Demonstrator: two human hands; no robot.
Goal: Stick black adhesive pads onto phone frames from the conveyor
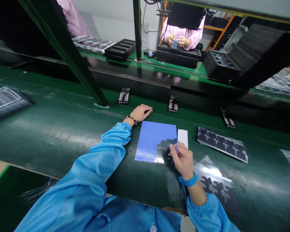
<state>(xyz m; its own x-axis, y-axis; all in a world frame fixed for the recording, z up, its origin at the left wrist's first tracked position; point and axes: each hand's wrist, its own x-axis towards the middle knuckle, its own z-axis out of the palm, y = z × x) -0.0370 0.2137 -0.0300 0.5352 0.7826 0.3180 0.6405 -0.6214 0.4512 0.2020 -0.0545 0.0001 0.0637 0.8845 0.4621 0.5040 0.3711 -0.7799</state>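
My left hand (141, 112) lies palm down on the green bench, fingers stretched out and nothing seen in it. It is just above a blue-violet sheet (157, 132), which has a stepped clear area at its lower right and thin strip lines along its bottom. Over that corner, my right hand (183, 159) pinches a slim blue-violet piece (177, 146); whether it is a strip or a thin tool I cannot tell. A white card (183, 135) is partly hidden behind this hand. Beyond my left hand are opened phone bodies, one at left (124, 95) and one at centre (173, 103).
Another phone body (228, 118) lies farther right. A sheet of black die-cut pieces (222, 143) and a clear film with black shapes (215, 187) lie right of my right hand. A green post (79, 61) slants down at left. Across the bench, a co-worker (181, 38) holds small parts.
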